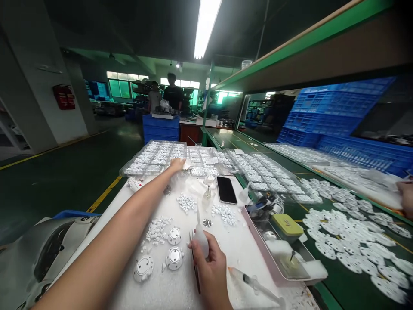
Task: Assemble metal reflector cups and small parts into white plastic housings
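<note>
My left hand (178, 164) reaches far forward to the near edge of the parts trays (158, 157), its fingers closed at a white tissue-like piece (187, 164). My right hand (208, 260) wraps round a white squeeze bottle (200, 241) with a thin nozzle pointing up, and dark tweezers (196, 273) lie along the same hand. Left of it on the white work surface (167, 288) sit round white discs (174, 257) with dark holes. Small white pieces (186, 203) lie in piles, beside a little heap of metal bits (207, 222).
A phone (226, 190) lies past the piles. At right are a pink-edged box (263, 247) with a yellow-green tin (286, 224), a syringe (254, 284) and many flat white discs (351, 234). Another person's hand (405, 196) is at the far right; people (173, 92) stand behind blue crates (160, 127).
</note>
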Demonstrator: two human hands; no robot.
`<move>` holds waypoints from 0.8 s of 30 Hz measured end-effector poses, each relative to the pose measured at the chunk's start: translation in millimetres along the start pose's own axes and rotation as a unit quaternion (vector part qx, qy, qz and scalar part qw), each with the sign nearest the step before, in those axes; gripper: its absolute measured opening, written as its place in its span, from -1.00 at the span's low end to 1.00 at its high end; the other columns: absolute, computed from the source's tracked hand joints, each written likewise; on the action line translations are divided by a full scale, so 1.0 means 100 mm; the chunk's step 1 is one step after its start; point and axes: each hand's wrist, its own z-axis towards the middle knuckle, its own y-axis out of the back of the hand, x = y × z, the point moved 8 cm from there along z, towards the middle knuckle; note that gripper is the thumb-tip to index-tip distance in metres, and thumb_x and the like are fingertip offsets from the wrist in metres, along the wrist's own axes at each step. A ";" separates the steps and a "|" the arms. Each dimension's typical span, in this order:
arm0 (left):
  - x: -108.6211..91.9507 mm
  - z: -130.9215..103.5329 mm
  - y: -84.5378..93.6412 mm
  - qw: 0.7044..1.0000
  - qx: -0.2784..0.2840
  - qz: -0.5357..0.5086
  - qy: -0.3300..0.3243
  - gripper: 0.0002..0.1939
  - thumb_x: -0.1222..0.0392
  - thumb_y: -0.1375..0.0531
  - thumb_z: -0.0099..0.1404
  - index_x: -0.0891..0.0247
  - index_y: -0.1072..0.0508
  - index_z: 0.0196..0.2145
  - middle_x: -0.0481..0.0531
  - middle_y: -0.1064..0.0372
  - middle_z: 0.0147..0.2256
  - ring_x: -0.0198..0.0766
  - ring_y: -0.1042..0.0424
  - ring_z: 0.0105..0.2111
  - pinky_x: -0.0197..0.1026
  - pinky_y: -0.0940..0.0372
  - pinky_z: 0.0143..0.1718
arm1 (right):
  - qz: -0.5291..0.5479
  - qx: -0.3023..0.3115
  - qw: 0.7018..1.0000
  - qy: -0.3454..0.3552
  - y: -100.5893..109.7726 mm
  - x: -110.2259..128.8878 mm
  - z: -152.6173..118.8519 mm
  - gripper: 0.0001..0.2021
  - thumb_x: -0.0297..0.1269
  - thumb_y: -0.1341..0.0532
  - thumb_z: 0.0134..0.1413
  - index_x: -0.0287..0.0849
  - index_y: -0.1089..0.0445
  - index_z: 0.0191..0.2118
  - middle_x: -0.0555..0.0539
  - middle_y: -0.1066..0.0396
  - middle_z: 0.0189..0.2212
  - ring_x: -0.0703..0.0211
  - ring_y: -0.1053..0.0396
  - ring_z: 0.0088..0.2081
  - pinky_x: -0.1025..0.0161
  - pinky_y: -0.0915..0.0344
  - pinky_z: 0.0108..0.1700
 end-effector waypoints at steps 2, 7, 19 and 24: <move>0.05 0.07 0.13 0.997 -0.048 -0.058 0.006 -0.63 0.08 -0.20 0.39 0.27 -0.39 0.08 0.16 -0.36 0.07 -0.08 -0.43 -0.01 0.09 -0.40 -0.01 | 0.010 -0.002 1.000 -0.001 -0.01 0.02 0.00 -0.53 0.17 -0.24 0.06 -0.17 -0.47 -0.15 -0.06 -0.49 -0.41 0.15 -0.37 -0.42 0.28 -0.29 -0.38; 0.02 0.16 0.46 0.972 -0.121 -0.200 0.024 -0.62 0.08 -0.19 0.39 0.27 -0.37 0.10 0.16 -0.36 0.07 -0.10 -0.44 -0.03 0.06 -0.42 -0.04 | 0.022 0.007 1.000 0.000 -0.02 0.03 0.02 -0.55 0.14 -0.25 0.07 -0.17 -0.46 -0.15 -0.06 -0.48 -0.40 0.12 -0.39 -0.37 0.27 -0.31 -0.32; -0.65 -1.13 0.63 0.958 0.192 -0.196 -0.077 -0.76 0.09 -0.31 0.27 0.35 -0.50 -0.24 0.11 -0.48 -0.29 -0.22 -0.47 -0.34 -0.23 -0.32 -0.35 | 0.086 -0.050 0.995 0.003 0.06 0.11 -0.05 -0.59 0.07 -0.32 0.02 -0.12 -0.42 -0.13 -0.12 -0.50 -0.23 0.09 -0.45 -0.30 0.28 -0.35 -0.36; -0.72 -2.33 0.55 0.872 0.422 0.101 -0.227 -0.71 -0.03 -0.08 0.43 0.21 -0.42 -0.10 0.06 -0.45 -0.20 -0.21 -0.41 -0.28 -0.21 -0.28 -0.30 | 0.140 -0.079 0.987 0.032 0.10 0.11 -0.10 -0.63 0.06 -0.31 0.04 -0.14 -0.43 -0.19 -0.02 -0.40 -0.44 0.18 -0.34 -0.43 0.29 -0.25 -0.42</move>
